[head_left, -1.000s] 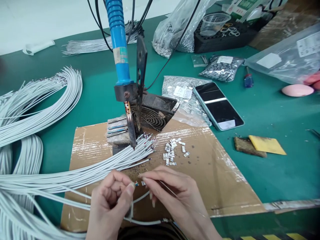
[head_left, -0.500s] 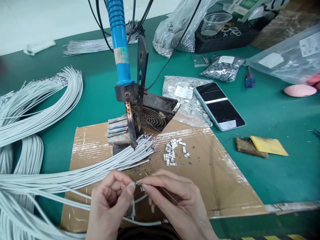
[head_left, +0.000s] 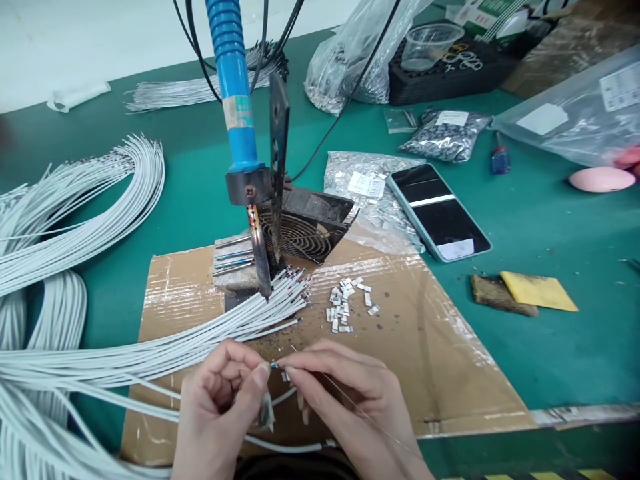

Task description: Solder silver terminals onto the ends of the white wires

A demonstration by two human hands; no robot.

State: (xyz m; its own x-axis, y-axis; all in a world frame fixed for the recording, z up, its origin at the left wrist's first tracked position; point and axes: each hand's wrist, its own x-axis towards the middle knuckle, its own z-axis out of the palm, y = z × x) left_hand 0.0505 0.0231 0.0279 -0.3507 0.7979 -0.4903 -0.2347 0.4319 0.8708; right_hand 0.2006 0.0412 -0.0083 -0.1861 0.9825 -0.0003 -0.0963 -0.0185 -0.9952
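My left hand is closed, thumb and forefinger pinching the end of a white cable, where small blue wire cores poke out. Fingertips of my right hand meet them there in a pinch. A thin strand of solder wire runs through my right hand, its tip rising above the forefinger. Beyond both hands, a blue-handled soldering iron hangs tip down on a dark metal stand. Its tip is above a bundle of white cables. Several small white connector pieces lie loose on the cardboard.
Coiled white cables crowd the left side. A dusty fan sits behind the iron. Farther right are a phone, a bag of small parts, a yellow sponge and a small screwdriver.
Almost nothing differs. Both hands keep their pinch at the cable end, with only a tiny shift of the fingers, and the view has moved slightly.
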